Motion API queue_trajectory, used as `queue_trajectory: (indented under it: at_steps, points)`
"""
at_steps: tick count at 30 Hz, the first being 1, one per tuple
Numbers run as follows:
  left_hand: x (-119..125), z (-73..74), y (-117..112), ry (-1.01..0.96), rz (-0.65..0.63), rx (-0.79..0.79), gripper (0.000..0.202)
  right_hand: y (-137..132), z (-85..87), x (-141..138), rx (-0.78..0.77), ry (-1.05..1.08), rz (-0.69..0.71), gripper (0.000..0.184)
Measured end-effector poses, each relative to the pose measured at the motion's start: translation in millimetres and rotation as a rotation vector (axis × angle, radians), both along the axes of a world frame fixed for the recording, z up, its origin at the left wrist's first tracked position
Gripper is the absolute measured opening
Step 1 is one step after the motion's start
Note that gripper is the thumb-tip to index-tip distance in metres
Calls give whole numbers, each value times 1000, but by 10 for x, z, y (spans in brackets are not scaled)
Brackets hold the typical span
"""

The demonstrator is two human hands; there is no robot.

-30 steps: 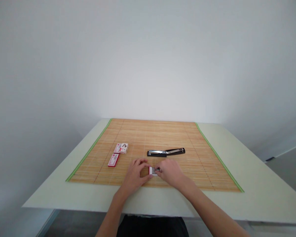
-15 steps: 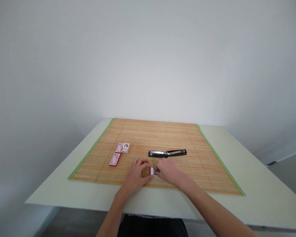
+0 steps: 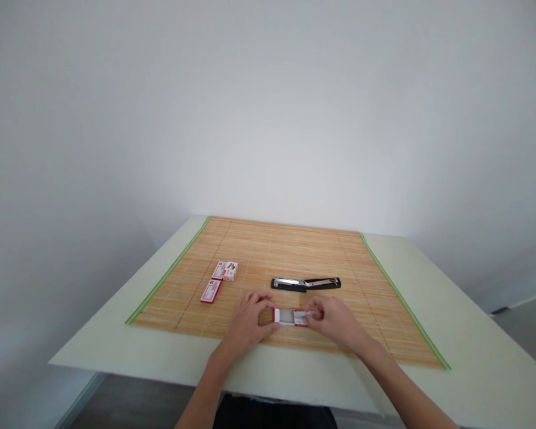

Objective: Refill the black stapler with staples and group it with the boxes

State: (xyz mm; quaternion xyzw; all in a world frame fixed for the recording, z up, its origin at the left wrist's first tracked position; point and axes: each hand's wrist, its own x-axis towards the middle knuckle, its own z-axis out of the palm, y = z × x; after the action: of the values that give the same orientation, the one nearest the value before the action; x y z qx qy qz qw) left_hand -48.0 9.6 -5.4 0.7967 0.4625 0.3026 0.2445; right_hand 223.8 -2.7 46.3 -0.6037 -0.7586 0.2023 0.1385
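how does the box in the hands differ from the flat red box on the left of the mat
The held box is slid open, its grey inside showing; the flat red box is shut. The held box runs left to right between the left hand and right hand; the flat red box lies untouched, pointing away. Both are small, red and white, on the mat.

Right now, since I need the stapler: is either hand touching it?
No, the stapler lies apart on the mat; left hand and right hand hold a small box.
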Motion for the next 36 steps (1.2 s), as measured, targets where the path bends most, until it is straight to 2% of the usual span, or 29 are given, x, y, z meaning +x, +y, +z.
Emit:
queue_trajectory:
  at_steps: [3,7,9,13,19,22,24,27,29,30,33,36]
  points:
    - [-29,14,-1,-2,-12,-14,36,-34,-25,61,-7,24,-11,16]
    - [-124,35,14,5,-10,-44,40,-65,-66,213,-6,32,-62,42]
    - [-151,37,27,26,1,-54,36,-76,-107,279,-37,28,-46,48]
    - [-74,24,54,75,1,-48,32,-88,-191,253,-68,60,-4,36]
    - [131,-17,62,78,-25,-38,30,-89,-208,-16,-54,99,17,25]
    - [121,-34,85,9,-59,-47,31,-79,-198,-81,-34,101,8,33]
    - [105,-46,150,-52,-17,-38,29,-68,-193,-110,-12,119,-13,41]
    - [129,-72,345,-73,144,46,46,-51,-182,-166,21,138,-4,33]
    - [166,-95,509,-24,190,91,66,-38,-172,-211,31,141,15,25]
    - [183,-108,584,3,185,93,69,-30,-168,-230,31,141,21,23]
    - [201,-135,722,53,141,61,48,7,-152,-264,44,131,23,21]
    - [173,-139,693,47,87,48,34,69,-120,-264,94,117,10,26]
